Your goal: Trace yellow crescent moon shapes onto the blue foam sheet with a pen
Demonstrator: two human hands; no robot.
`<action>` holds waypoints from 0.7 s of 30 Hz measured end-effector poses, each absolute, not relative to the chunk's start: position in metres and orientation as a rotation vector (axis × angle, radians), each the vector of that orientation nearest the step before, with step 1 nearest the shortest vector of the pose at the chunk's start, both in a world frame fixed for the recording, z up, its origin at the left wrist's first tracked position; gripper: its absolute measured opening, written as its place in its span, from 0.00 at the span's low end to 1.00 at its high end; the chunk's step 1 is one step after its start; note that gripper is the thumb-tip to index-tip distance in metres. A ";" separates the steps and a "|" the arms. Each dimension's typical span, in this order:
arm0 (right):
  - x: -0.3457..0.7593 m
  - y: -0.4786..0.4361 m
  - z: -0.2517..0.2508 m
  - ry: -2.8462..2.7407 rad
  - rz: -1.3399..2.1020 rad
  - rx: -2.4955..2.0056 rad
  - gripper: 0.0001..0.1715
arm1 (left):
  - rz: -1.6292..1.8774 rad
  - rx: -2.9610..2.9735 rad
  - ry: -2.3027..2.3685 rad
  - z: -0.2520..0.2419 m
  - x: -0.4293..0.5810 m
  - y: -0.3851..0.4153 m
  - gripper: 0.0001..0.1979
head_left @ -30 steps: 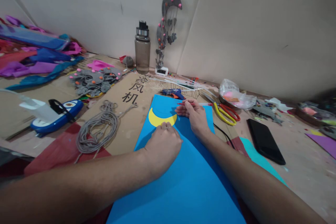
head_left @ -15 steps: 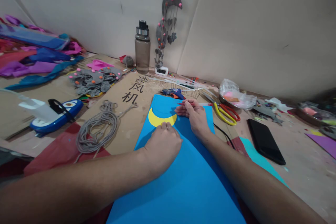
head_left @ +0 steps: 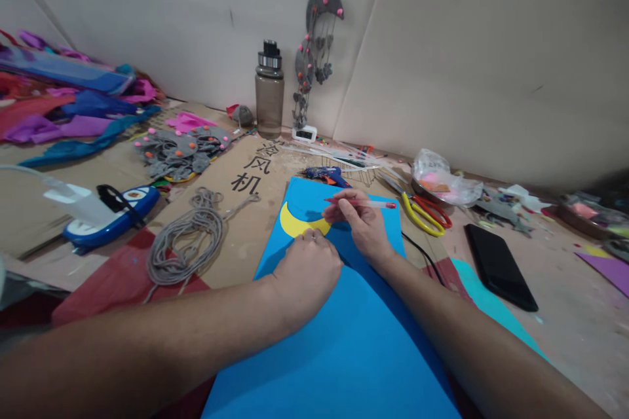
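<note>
A large blue sheet (head_left: 314,353) lies in front of me, with a yellow crescent (head_left: 295,221) flat on its far left part. My left hand (head_left: 308,275) is closed, knuckles up, and its curled fingers press on the crescent's lower edge; the fingertips are hidden. Above the crescent, a faint curved line shows on the blue sheet. My right hand (head_left: 358,222) is closed round a red pen (head_left: 376,203) with a clear barrel, held nearly level over the sheet, its tip pointing left just beyond the crescent's right end.
Yellow-and-red-handled scissors (head_left: 422,215) and a black phone (head_left: 498,268) lie to the right. A blue glue gun (head_left: 327,175) rests past the sheet's far edge. Left are a coil of grey cord (head_left: 187,242) and a blue power strip (head_left: 111,222). A bottle (head_left: 270,95) stands behind.
My right hand has turned, and the pen now shows along its length, lying more level. My left hand has stayed on the crescent. The whole view has shifted slightly.
</note>
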State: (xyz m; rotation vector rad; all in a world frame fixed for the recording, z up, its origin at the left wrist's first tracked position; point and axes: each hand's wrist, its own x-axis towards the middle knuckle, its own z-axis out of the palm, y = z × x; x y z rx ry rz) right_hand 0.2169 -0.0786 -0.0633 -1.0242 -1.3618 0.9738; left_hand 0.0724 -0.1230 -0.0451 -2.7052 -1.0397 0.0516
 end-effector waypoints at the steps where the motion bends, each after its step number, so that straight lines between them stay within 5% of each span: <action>1: 0.217 -0.079 -0.064 -1.382 0.998 -1.022 0.18 | 0.044 -2.706 -1.035 -0.046 0.072 -0.123 0.13; 21: 0.218 -0.075 -0.067 -1.460 1.082 -1.053 0.20 | -0.020 -2.569 -1.224 -0.056 0.070 -0.131 0.28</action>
